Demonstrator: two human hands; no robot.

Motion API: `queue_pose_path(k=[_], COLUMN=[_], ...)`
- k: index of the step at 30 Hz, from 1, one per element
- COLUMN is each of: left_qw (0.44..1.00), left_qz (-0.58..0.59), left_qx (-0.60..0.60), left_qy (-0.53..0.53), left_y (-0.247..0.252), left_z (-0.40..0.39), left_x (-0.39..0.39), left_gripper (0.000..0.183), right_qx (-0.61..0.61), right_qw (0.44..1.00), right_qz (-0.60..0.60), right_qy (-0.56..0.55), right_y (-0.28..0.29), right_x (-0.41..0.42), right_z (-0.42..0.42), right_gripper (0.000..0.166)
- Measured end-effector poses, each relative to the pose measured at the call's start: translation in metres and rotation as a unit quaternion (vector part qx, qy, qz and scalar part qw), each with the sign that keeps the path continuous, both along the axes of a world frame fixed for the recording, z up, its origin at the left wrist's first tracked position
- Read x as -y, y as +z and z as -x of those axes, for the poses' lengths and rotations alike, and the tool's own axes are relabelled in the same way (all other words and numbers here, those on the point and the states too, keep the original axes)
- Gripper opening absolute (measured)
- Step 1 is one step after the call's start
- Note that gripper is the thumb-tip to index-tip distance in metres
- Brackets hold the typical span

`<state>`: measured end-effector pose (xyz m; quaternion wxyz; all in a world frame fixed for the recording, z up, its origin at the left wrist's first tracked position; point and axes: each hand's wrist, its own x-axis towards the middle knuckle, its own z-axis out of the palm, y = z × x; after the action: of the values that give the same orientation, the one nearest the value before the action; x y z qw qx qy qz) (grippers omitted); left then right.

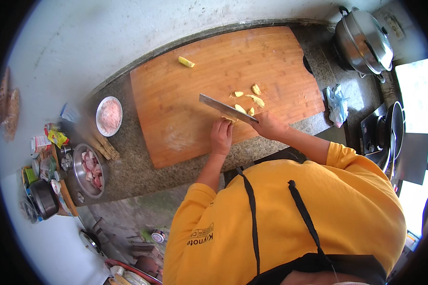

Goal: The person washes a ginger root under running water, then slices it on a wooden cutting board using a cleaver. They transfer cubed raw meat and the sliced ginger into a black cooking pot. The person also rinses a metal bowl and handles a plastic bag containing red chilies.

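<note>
My right hand grips a cleaver, its blade angled to the upper left over a wooden cutting board. Against the near side of the blade, the fingers of my left hand hold a piece of ginger, mostly hidden by fingers and blade. Beyond the blade lie several cut ginger pieces, among them a flat slice, a chunk and a small round slice. A longer peeled ginger piece rests alone near the board's far edge.
Left of the board, a white bowl holds pale pink minced food, and a metal bowl holds meat chunks. A bundle of thin sticks lies between them. On the right are a steel pot, a crumpled plastic bag and a wok.
</note>
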<state>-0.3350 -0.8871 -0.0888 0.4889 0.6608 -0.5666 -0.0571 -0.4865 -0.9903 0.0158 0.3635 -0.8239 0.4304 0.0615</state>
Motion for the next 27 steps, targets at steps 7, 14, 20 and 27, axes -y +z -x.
queue_pose_path(k=[7, 14, 20, 27], left_qw=[1.000, 1.000, 0.999, 0.994], left_qz=[-0.011, -0.009, -0.019, -0.094], left_qx=[0.001, 0.008, 0.035, 0.050], left_qy=[-0.011, -0.016, -0.034, -0.001], left_y=[0.005, 0.001, 0.006, 0.011], left_z=[0.000, 0.000, 0.000, 0.008], left_x=[0.001, 0.000, 0.005, 0.014], left_gripper=[0.018, 0.019, 0.020, 0.040], right_qx=[-0.076, -0.102, -0.059, 0.046], right_qw=[0.996, 0.993, 0.998, 0.988], right_qz=[-0.039, -0.062, -0.019, -0.020], right_qy=[0.023, 0.002, -0.004, -0.144], right_y=[0.017, 0.004, -0.028, 0.008], right_x=[-0.004, -0.006, 0.000, 0.002], right_z=[0.005, -0.008, -0.019, 0.038], right_gripper=[0.031, 0.034, 0.036, 0.033])
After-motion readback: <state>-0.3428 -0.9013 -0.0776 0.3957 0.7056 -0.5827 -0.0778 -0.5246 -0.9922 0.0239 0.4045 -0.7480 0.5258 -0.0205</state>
